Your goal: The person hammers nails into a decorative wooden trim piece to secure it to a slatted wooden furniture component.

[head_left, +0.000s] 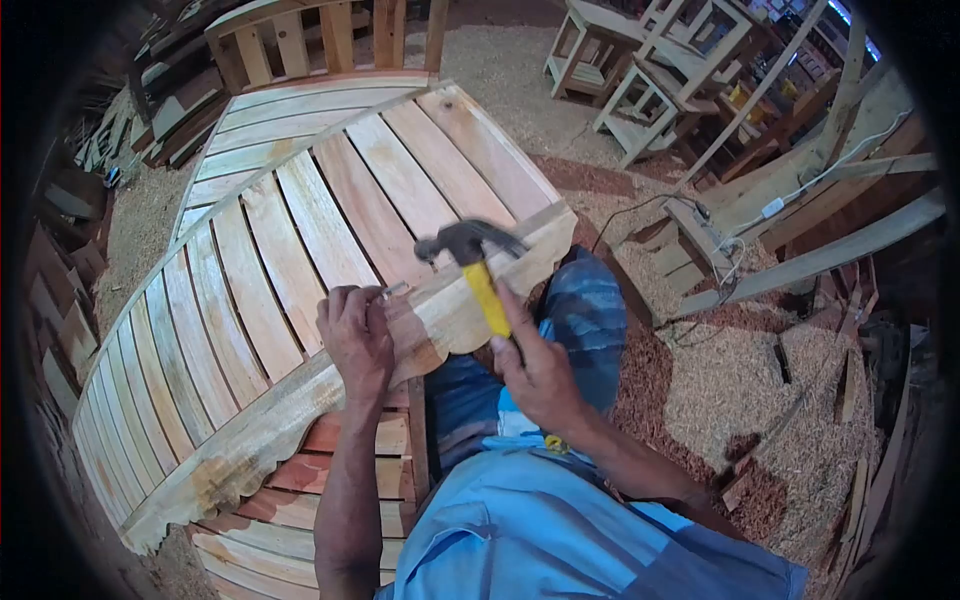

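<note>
My right hand (532,365) is wrapped round the yellow handle of a claw hammer (484,290). The hammer's dark head is raised over the edge of a slatted wooden panel (340,205), slightly blurred, its rounded face to the left and its claw to the right. Just left of it, my left hand (357,335) rests at the panel's scalloped edge board (300,385), fingers pinched. A small shiny metal piece (397,290) sticks out at the fingertips; its exact kind is too small to tell.
Below the panel are more wooden slats (300,500), beside my legs. Wooden stools (650,105) stand at the back right. A white cable with a switch (772,208) runs along timber on the right. Sawdust and shavings (740,400) cover the floor; offcuts (165,110) are piled at left.
</note>
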Demonstrator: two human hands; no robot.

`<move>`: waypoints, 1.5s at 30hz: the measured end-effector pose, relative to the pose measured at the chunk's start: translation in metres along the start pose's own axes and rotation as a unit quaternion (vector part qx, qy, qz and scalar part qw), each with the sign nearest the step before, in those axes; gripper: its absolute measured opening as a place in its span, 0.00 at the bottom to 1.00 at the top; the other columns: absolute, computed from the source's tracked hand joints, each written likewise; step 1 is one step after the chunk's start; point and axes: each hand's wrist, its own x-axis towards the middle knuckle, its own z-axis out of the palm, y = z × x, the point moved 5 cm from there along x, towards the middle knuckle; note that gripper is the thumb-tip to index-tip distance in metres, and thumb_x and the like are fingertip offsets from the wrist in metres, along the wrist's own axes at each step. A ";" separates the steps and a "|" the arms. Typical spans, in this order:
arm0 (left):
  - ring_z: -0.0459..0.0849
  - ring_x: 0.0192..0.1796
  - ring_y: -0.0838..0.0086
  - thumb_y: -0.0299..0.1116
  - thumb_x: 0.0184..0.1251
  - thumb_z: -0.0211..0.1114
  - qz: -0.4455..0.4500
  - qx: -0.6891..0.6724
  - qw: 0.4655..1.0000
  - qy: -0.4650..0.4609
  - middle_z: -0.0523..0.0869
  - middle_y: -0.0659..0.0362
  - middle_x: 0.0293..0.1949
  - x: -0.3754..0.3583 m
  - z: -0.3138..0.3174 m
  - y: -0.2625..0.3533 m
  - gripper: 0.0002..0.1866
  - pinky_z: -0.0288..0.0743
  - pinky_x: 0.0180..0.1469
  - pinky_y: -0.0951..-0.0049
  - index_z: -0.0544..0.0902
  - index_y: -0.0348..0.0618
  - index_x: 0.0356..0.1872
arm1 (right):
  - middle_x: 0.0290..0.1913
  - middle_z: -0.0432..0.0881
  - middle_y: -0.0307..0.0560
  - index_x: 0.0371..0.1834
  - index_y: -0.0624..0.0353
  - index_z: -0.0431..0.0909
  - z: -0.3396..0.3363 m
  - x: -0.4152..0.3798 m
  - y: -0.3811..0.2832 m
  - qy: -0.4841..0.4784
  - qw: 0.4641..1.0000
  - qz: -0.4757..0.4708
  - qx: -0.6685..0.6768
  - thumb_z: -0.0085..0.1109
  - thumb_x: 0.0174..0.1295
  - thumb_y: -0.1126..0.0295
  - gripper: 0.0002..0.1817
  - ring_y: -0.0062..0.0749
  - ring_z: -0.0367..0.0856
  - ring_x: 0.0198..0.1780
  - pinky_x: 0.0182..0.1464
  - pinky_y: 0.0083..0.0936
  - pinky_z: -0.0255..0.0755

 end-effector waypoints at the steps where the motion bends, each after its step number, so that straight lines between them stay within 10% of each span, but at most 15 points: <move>1: 0.83 0.54 0.56 0.27 0.72 0.73 -0.001 -0.006 1.000 0.007 0.88 0.55 0.46 -0.005 -0.002 0.002 0.06 0.75 0.61 0.54 0.93 0.45 0.46 | 0.72 0.84 0.68 0.95 0.54 0.52 -0.012 0.003 -0.013 0.025 0.999 -0.017 0.010 0.55 0.85 0.74 0.39 0.48 0.93 0.46 0.47 0.39 0.86; 7: 0.83 0.54 0.57 0.29 0.73 0.73 -0.002 -0.016 1.000 -0.022 0.89 0.56 0.46 0.012 0.015 0.005 0.06 0.75 0.61 0.54 0.94 0.45 0.46 | 0.36 0.83 0.46 0.88 0.63 0.58 -0.104 0.024 -0.107 0.242 0.940 -0.232 0.064 0.50 0.90 0.57 0.33 0.22 0.77 0.27 0.29 0.22 0.75; 14: 0.83 0.54 0.58 0.31 0.70 0.76 0.004 0.011 0.999 -0.037 0.89 0.60 0.45 0.011 0.019 0.003 0.06 0.75 0.62 0.55 0.95 0.49 0.45 | 0.30 0.79 0.47 0.49 0.59 0.74 -0.219 0.031 -0.190 0.149 0.917 -0.360 0.088 0.49 0.87 0.40 0.28 0.33 0.78 0.24 0.27 0.35 0.77; 18: 0.83 0.54 0.57 0.29 0.70 0.75 0.006 -0.005 0.999 -0.031 0.89 0.60 0.45 0.011 0.018 0.006 0.06 0.75 0.63 0.56 0.95 0.49 0.45 | 0.46 0.82 0.56 0.63 0.56 0.73 -0.147 0.035 -0.125 0.181 0.926 -0.321 0.084 0.52 0.85 0.49 0.22 0.48 0.83 0.35 0.39 0.40 0.79; 24: 0.83 0.54 0.57 0.29 0.74 0.73 0.017 -0.002 0.999 -0.038 0.89 0.56 0.46 0.013 0.014 0.009 0.06 0.74 0.63 0.55 0.93 0.44 0.46 | 0.70 0.85 0.68 0.85 0.52 0.71 0.004 -0.014 0.046 -0.022 0.994 0.034 -0.102 0.57 0.83 0.62 0.29 0.70 0.90 0.52 0.57 0.49 0.83; 27: 0.83 0.54 0.56 0.28 0.74 0.72 0.017 0.032 0.999 0.023 0.88 0.55 0.46 0.011 0.013 0.008 0.06 0.75 0.62 0.55 0.93 0.42 0.46 | 0.69 0.87 0.66 0.93 0.64 0.54 -0.013 -0.011 0.019 0.020 0.997 0.064 -0.039 0.60 0.84 0.68 0.39 0.53 0.93 0.55 0.55 0.37 0.88; 32: 0.83 0.53 0.56 0.28 0.74 0.71 0.014 -0.064 0.997 -0.038 0.88 0.53 0.45 0.025 0.031 0.031 0.07 0.76 0.60 0.55 0.93 0.41 0.47 | 0.83 0.72 0.70 0.94 0.64 0.49 -0.071 0.016 -0.042 0.174 0.975 -0.140 -0.018 0.59 0.85 0.71 0.41 0.43 0.93 0.58 0.56 0.33 0.87; 45: 0.83 0.52 0.59 0.32 0.70 0.77 0.018 -0.011 0.999 -0.050 0.89 0.61 0.44 0.027 0.054 0.033 0.05 0.75 0.62 0.57 0.96 0.51 0.44 | 0.60 0.84 0.68 0.96 0.50 0.48 -0.178 0.046 -0.124 0.222 0.915 -0.329 0.078 0.58 0.82 0.73 0.43 0.52 0.90 0.43 0.44 0.39 0.84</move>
